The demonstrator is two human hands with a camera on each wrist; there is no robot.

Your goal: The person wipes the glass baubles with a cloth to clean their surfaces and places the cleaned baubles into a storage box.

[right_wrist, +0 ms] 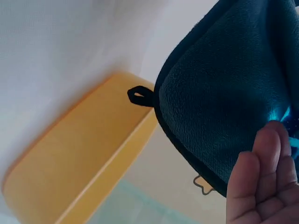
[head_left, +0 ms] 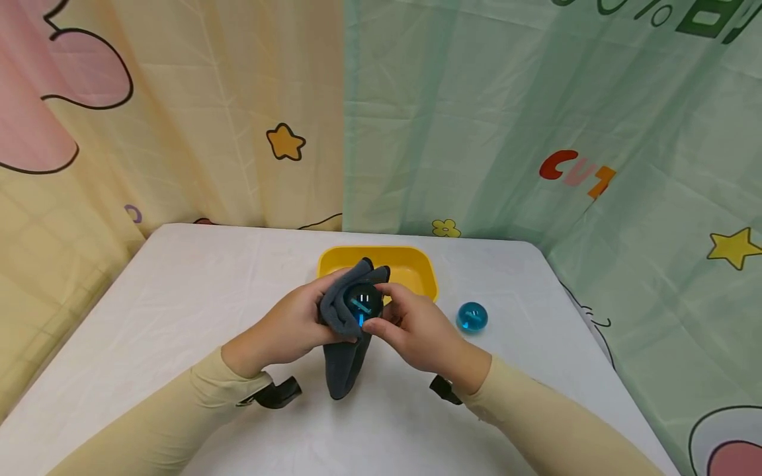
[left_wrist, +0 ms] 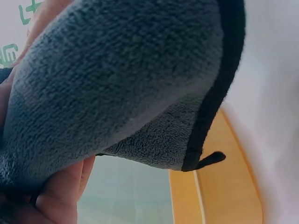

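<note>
A dark grey fleecy cloth [head_left: 344, 367] with black edging hangs in folds from my left hand [head_left: 288, 324], which grips it from the left. Nestled in the folds is a clear blue glass ball [head_left: 364, 299], looking dark against the cloth. My right hand [head_left: 424, 330] pinches this ball at its right side, the thumb low and the index finger high. In the right wrist view the fingertips [right_wrist: 268, 140] lie by a bright blue glint at the ball. The cloth [left_wrist: 117, 79] fills much of the left wrist view, with some left-hand fingers hidden behind it.
Behind the hands stands a shallow yellow tray [head_left: 411, 254], partly covered by the cloth. A second clear blue ball [head_left: 472, 317] sits on the white-covered table [head_left: 238, 264], right of the right hand. Printed curtains [head_left: 440, 119] surround the table's back and sides.
</note>
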